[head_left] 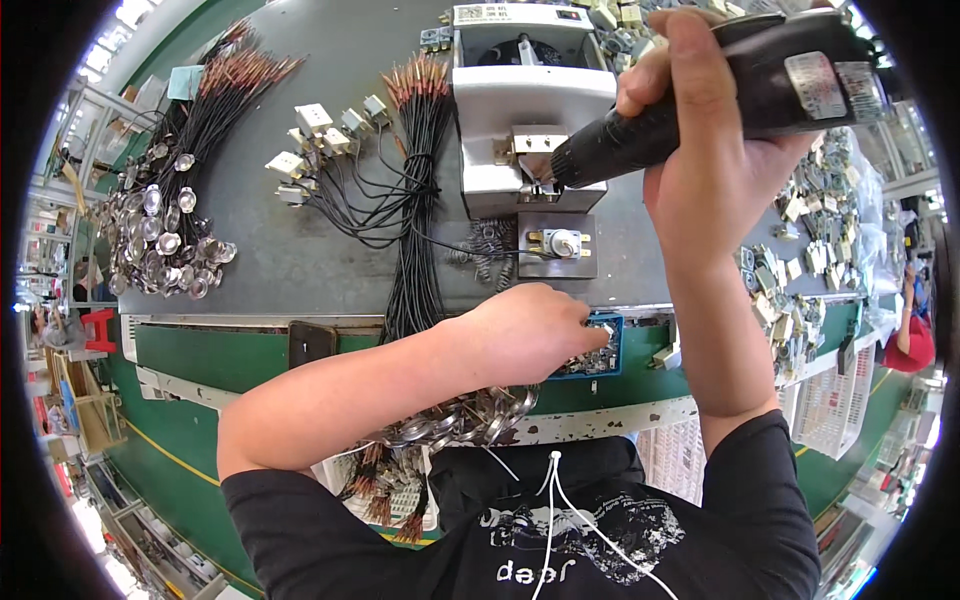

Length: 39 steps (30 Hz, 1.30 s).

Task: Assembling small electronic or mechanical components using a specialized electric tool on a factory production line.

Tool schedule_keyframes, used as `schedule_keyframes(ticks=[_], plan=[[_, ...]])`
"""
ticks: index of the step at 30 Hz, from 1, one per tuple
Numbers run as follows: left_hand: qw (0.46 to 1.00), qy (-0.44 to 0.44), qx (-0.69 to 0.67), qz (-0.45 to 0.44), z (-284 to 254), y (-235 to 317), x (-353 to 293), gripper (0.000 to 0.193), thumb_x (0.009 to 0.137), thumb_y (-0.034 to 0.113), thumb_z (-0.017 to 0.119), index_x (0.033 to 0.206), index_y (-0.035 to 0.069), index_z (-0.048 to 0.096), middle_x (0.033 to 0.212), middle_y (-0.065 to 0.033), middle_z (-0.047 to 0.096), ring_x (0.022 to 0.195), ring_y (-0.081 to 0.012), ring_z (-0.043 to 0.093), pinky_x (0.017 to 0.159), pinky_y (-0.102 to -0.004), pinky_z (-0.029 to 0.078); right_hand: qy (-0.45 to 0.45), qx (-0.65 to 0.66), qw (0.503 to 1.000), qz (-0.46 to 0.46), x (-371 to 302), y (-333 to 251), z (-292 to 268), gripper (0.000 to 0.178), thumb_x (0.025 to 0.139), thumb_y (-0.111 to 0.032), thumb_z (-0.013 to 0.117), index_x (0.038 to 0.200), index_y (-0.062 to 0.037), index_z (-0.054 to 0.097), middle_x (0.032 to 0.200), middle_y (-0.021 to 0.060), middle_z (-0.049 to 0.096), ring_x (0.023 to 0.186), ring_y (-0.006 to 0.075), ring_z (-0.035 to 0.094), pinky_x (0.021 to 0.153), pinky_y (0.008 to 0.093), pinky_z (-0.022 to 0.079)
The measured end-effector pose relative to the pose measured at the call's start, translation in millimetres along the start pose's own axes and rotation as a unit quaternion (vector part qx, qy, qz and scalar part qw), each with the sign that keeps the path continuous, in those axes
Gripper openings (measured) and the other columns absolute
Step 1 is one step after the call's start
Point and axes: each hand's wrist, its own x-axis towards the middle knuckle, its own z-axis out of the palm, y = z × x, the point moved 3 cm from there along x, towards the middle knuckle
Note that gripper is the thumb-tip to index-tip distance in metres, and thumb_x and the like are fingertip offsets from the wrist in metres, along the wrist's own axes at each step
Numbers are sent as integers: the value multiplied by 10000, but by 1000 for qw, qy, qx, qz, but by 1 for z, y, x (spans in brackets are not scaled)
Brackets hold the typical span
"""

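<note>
My right hand (710,150) is wrapped round a black electric screwdriver (640,130). The screwdriver tilts down to the left, its nose at the front outlet of a silver screw feeder (500,150). Over a small blue tray (618,345) of small metal parts at the table's front edge, my left hand (535,330) has its fingers curled in; what they pinch, if anything, is hidden. Between the two hands a metal block fixture (585,268) bears a small white round part (562,243) with brass tabs and a black wire.
Left of the feeder, a bundle of black wires (415,270) with white connectors (312,122) hangs over the table edge. Another wire bundle (170,190) with shiny metal cups lies far left. Springs (490,245) sit beside the fixture. Loose white connectors (820,220) are heaped at right.
</note>
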Motion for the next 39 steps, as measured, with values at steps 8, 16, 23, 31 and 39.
schedule_keyframes(ticks=[8,16,23,31,39], plan=[[999,-24,-13,25,-4,1,0,149,807,106,656,943,47,679,928,-115,650,894,-321,678,814,-451,551,19,11,999,39,-3,10,8,178,927,48,687,1080,12,602,816,69,665,608,134,636,558,269,524],[999,31,-37,6,-18,2,-9,156,811,76,655,960,40,676,935,-124,663,940,-331,685,808,-460,559,-81,86,993,25,2,15,34,443,863,77,746,1223,-9,502,925,76,692,732,138,687,626,265,565],[993,114,-28,6,-39,-4,-21,172,802,77,665,970,57,693,873,-102,675,881,-314,694,797,-438,562,-94,52,992,69,13,19,26,515,860,65,765,1264,-20,458,972,91,689,772,132,687,636,279,579],[955,278,58,-80,-83,-26,-39,82,852,131,690,921,87,697,831,-54,701,795,-272,691,734,-421,537,-56,27,998,26,7,20,15,541,856,65,771,1298,-8,468,987,82,694,787,130,690,696,269,578],[952,242,144,-116,-49,-32,-19,153,820,212,776,875,132,658,814,1,645,869,-215,650,773,-382,482,-154,6,986,57,2,1,-24,241,912,18,732,1123,42,621,889,92,694,720,134,655,655,272,543]])
